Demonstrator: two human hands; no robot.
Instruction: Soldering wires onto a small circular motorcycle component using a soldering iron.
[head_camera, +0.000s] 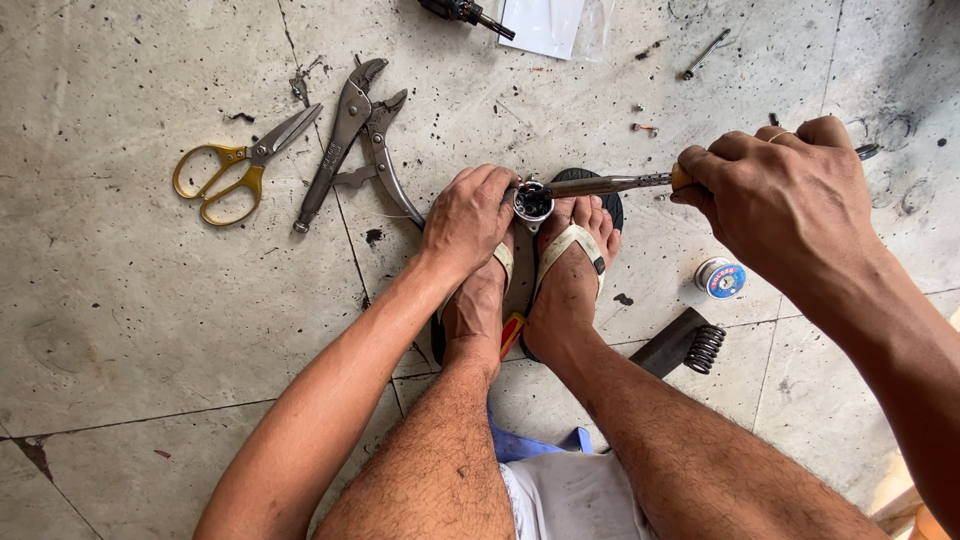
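My left hand (468, 215) grips a small round metal part (533, 201) held down between my two feet in sandals (565, 262). My right hand (785, 195) holds a soldering iron (610, 184) by its yellow handle, with the metal tip touching the round part. Both hands are closed around what they hold.
On the concrete floor lie yellow-handled scissors (240, 165), locking pliers (345, 140), a solder spool (720, 278), a black stand with a coil spring (690, 345), a drill tip (465, 14), white paper (545, 25) and a small metal tool (705, 55).
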